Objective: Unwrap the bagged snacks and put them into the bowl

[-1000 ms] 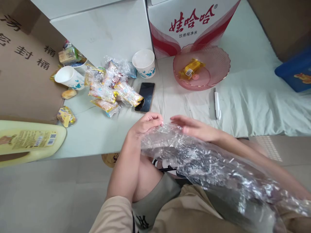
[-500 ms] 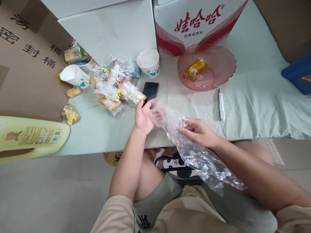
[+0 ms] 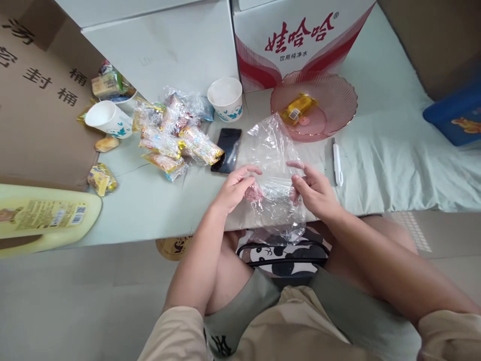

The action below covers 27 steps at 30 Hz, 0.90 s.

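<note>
A clear plastic bag is stretched between my two hands at the front edge of the cloth-covered surface. Its upper end lies on the cloth, reaching the pink bowl, and its lower end hangs over my lap. My left hand grips the bag's left side, with some fingers seen through the film. On the other side my right hand holds the bag, thumb pressed toward the curled fingers and index finger extended. A black phone lies just beyond my left hand. Inside the pink bowl sits a yellow wrapped snack.
Wrapped snacks are heaped left of the phone, between two paper cups. A white utility knife lies to the right. Boxes stand behind, and a yellow jug lies at the left edge.
The bag has swung from trailing over my right forearm to lying straight ahead, spread between my hands. My left hand has closed on its side and my right hand has moved slightly up.
</note>
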{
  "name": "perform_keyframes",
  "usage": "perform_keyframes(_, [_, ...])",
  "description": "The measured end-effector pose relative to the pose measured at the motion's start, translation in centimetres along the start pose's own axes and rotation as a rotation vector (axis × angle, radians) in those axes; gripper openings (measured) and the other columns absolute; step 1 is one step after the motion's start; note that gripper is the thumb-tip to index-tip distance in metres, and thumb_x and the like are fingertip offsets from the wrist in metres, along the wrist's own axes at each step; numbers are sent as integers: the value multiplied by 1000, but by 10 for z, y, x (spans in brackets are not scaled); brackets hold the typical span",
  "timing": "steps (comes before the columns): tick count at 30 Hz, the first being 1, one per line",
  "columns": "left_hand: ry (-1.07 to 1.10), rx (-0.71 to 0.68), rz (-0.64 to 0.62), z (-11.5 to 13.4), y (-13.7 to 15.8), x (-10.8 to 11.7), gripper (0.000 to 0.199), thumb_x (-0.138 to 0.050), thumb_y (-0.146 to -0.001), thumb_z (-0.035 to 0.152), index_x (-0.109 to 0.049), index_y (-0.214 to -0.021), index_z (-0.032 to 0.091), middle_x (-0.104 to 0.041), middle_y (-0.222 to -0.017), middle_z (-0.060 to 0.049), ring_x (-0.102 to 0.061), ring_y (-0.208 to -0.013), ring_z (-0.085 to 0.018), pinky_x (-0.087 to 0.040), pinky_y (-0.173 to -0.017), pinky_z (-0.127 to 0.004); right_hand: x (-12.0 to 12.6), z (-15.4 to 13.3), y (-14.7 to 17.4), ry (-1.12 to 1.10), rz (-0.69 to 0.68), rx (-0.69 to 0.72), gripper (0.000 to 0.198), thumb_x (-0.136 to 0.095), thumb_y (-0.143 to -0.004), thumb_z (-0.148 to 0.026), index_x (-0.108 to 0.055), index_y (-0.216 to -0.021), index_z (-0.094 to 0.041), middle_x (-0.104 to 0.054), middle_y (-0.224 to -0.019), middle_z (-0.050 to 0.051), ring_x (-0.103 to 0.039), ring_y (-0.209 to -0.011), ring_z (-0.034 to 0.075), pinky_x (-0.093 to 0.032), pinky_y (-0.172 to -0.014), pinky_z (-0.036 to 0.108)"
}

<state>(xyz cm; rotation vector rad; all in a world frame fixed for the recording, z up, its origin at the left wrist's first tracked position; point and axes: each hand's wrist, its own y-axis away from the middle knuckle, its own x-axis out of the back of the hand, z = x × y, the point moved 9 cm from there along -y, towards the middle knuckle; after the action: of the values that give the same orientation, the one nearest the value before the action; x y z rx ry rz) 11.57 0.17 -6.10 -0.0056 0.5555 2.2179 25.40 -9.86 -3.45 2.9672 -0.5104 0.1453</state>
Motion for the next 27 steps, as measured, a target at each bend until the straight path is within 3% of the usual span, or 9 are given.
perform_keyframes(2, [40, -41, -16, 8, 6, 6, 36, -69, -78, 41, -63, -109, 24, -66, -55, 4, -62, -43, -15, -46, -42, -24, 1, -2, 0, -141, -27, 13, 39, -56, -93, -52, -59, -121, -25, -54, -56, -7, -52, -44, 14, -44, -48, 29])
perform_keyframes(4, [102, -55, -6, 11, 11, 13, 34, -74, -71, 44, -66, -96, 23, -66, -56, 2, -64, -45, -18, -47, -42, -27, -2, -2, -1, -228, -99, 8, 28, -58, -89, -51, -65, -97, -25, -57, -60, -3, -54, -47, 14, -46, -50, 31])
perform_keyframes(9, [61, -9, -64, 5, 3, 14, 46, -64, -70, 63, -65, -64, 17, -69, -64, -9, -67, -57, -24, -52, -52, -37, -5, 0, -6, -75, -189, 29, 58, -40, -94, -64, -57, -57, -22, -60, -63, 6, -62, -68, 19, -50, -67, 36])
perform_keyframes(13, [-318, -201, 61, 16, -7, 17, 29, -70, -74, 46, -67, -72, 18, -65, -68, -3, -60, -62, -16, -47, -61, -29, 7, 4, -8, 209, -75, 36, 44, -60, -88, -63, -64, -81, -20, -63, -75, 4, -56, -67, 15, -46, -63, 30])
perform_keyframes(18, [-504, -491, 143, 39, 4, 15, 14, -70, -73, 28, -68, -84, 19, -67, -89, -4, -62, -84, -17, -49, -76, -29, 14, 4, -7, 147, -21, 125, 45, -46, -96, -65, -62, -108, -24, -61, -125, 11, -60, -116, 26, -53, -85, 39])
perform_keyframes(20, [-468, -526, 87, 41, 8, 12, 16, -72, -73, 30, -67, -84, 20, -66, -91, -4, -63, -86, -18, -51, -78, -30, 15, 14, -10, 56, 8, 48, 51, -59, -91, -59, -49, -127, -26, -59, -126, 12, -65, -104, 23, -55, -81, 38])
perform_keyframes(23, [-269, -486, 107, 37, 8, 16, 37, -77, -72, 43, -64, -101, 24, -68, -98, -5, -66, -86, -18, -54, -79, -32, 10, 21, -11, -25, 14, -27, 74, -70, -83, -45, -30, -142, -26, -64, -104, 6, -64, -80, 18, -55, -71, 34])
perform_keyframes(25, [-96, -411, 164, 30, 5, 20, 63, -82, -69, 50, -56, -123, 30, -69, -111, -6, -69, -89, -19, -56, -79, -34, 8, 13, -11, -30, 37, 36, 74, -70, -82, -39, -28, -142, -25, -64, -91, 1, -63, -77, 18, -54, -72, 34])
perform_keyframes(27, [23, -299, 98, 18, 0, 11, 77, -87, -65, 49, -52, -132, 32, -71, -118, -7, -72, -93, -21, -58, -81, -36, 12, 1, -9, -31, 90, 127, 72, -68, -83, -36, -28, -143, -26, -64, -88, 0, -65, -81, 18, -55, -78, 35])
